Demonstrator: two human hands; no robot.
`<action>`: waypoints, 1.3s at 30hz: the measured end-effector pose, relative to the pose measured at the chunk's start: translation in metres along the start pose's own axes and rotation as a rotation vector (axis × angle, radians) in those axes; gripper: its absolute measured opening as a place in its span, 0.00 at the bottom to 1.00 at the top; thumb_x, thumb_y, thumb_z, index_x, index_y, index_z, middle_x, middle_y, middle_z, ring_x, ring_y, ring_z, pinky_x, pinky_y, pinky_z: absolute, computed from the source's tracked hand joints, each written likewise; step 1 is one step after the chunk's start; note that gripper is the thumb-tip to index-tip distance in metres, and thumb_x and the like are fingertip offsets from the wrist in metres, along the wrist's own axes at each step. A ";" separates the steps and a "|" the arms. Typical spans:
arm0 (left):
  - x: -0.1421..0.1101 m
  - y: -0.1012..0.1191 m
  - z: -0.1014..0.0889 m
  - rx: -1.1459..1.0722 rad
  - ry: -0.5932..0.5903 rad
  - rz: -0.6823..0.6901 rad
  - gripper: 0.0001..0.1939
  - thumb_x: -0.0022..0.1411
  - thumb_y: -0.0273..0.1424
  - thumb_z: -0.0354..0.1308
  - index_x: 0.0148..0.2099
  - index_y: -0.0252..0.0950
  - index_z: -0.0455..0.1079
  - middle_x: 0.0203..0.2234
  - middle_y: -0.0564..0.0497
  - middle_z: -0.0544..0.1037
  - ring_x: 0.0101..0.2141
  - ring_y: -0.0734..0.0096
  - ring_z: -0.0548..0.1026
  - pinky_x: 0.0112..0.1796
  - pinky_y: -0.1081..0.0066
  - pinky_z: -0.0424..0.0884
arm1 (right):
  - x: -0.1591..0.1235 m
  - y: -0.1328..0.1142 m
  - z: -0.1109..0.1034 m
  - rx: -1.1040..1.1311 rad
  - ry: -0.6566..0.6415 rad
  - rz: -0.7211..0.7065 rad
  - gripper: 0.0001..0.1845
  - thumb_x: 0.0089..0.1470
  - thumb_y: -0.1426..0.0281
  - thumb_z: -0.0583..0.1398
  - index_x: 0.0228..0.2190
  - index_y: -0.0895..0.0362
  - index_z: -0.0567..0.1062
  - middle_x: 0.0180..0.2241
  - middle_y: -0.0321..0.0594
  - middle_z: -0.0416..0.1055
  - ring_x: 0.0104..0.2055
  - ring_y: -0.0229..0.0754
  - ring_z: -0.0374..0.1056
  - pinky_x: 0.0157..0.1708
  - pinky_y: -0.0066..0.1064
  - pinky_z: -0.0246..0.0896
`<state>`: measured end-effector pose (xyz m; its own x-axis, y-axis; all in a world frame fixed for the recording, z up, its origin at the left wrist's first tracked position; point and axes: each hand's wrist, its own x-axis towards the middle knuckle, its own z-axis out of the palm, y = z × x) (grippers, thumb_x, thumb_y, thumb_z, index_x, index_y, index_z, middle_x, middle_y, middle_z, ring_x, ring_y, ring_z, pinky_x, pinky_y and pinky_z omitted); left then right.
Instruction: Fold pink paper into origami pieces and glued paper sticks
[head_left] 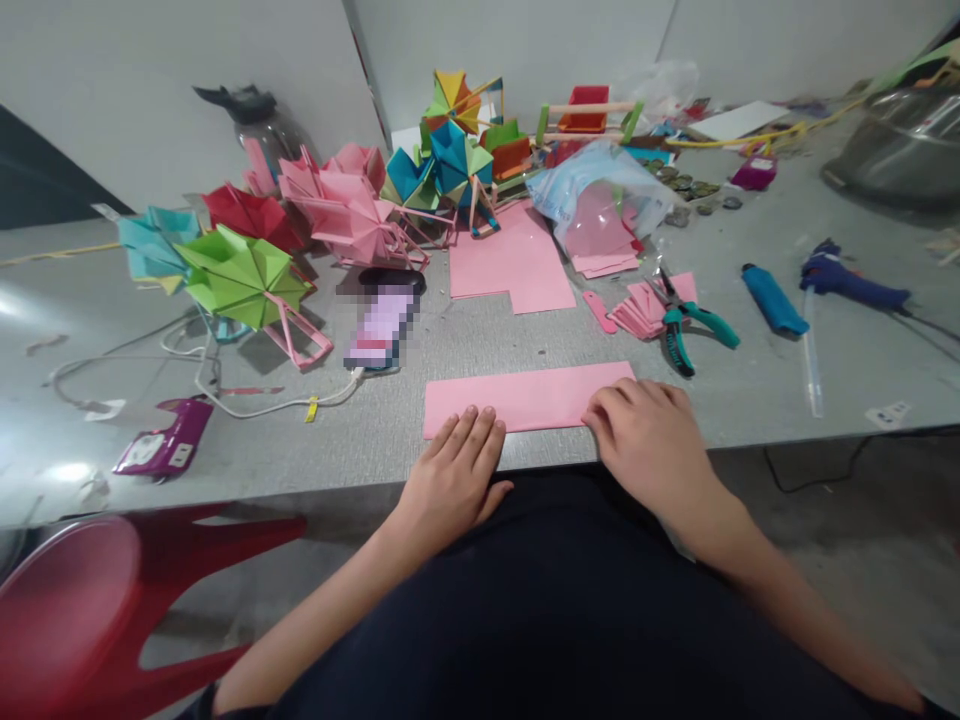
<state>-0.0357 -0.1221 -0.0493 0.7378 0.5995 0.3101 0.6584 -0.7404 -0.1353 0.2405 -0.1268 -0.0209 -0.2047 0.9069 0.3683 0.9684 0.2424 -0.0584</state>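
A long folded strip of pink paper lies along the front edge of the grey table. On its left end my left hand rests flat, fingers stretched out over the lower edge. My right hand is closed at the strip's right end, its thumb and forefinger pinching the lower edge; the other fingertips are curled out of sight. Behind the strip lie larger sheets of pink paper. To the right, teal-handled pliers lie against a fan of small pink paper pieces, beside a pink cutter.
Folded paper lanterns stand at the back left, among them a green one. A phone is plugged into a white cable. Farther right are a blue tube-like object and a blue glue gun. A red stool stands at lower left.
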 end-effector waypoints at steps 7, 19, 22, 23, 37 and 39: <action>0.000 -0.001 0.007 0.068 0.051 0.013 0.32 0.78 0.44 0.49 0.71 0.23 0.64 0.66 0.32 0.73 0.65 0.42 0.73 0.63 0.50 0.73 | 0.001 -0.052 0.016 0.122 0.131 -0.345 0.13 0.72 0.68 0.58 0.50 0.54 0.82 0.55 0.44 0.81 0.59 0.49 0.72 0.65 0.46 0.54; 0.002 -0.002 0.002 -0.001 0.016 -0.034 0.31 0.77 0.43 0.52 0.71 0.26 0.65 0.67 0.33 0.72 0.67 0.43 0.72 0.65 0.50 0.71 | -0.021 -0.014 0.019 0.003 -0.039 -0.252 0.37 0.66 0.41 0.56 0.65 0.50 0.74 0.74 0.53 0.58 0.75 0.70 0.53 0.70 0.72 0.40; 0.001 -0.003 0.002 -0.022 0.006 -0.038 0.31 0.77 0.43 0.52 0.71 0.27 0.64 0.68 0.34 0.71 0.67 0.44 0.71 0.65 0.50 0.71 | -0.028 0.007 0.017 -0.034 -0.066 -0.180 0.42 0.63 0.37 0.54 0.67 0.48 0.73 0.76 0.54 0.53 0.76 0.72 0.49 0.70 0.74 0.37; 0.001 -0.003 0.002 -0.018 0.007 -0.036 0.31 0.78 0.43 0.52 0.71 0.26 0.64 0.68 0.34 0.71 0.67 0.45 0.71 0.65 0.50 0.71 | -0.031 0.015 0.016 -0.055 -0.069 -0.162 0.43 0.63 0.36 0.53 0.67 0.48 0.72 0.76 0.54 0.52 0.77 0.73 0.48 0.70 0.75 0.37; -0.026 -0.016 -0.004 0.070 0.153 -0.089 0.32 0.76 0.40 0.55 0.73 0.24 0.60 0.63 0.30 0.76 0.63 0.44 0.76 0.60 0.50 0.76 | -0.052 0.070 0.009 -0.186 -0.013 -0.070 0.46 0.68 0.37 0.45 0.67 0.56 0.73 0.73 0.63 0.57 0.74 0.77 0.54 0.64 0.71 0.54; -0.033 -0.020 -0.007 0.089 0.190 -0.130 0.31 0.75 0.41 0.57 0.70 0.24 0.63 0.61 0.29 0.78 0.60 0.43 0.79 0.58 0.50 0.78 | -0.051 0.069 0.009 -0.184 0.021 -0.093 0.46 0.68 0.38 0.44 0.65 0.58 0.74 0.72 0.64 0.59 0.73 0.76 0.55 0.64 0.69 0.55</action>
<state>-0.0740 -0.1292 -0.0504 0.6107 0.6138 0.5003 0.7625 -0.6263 -0.1623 0.3167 -0.1534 -0.0520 -0.2937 0.8757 0.3834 0.9554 0.2561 0.1469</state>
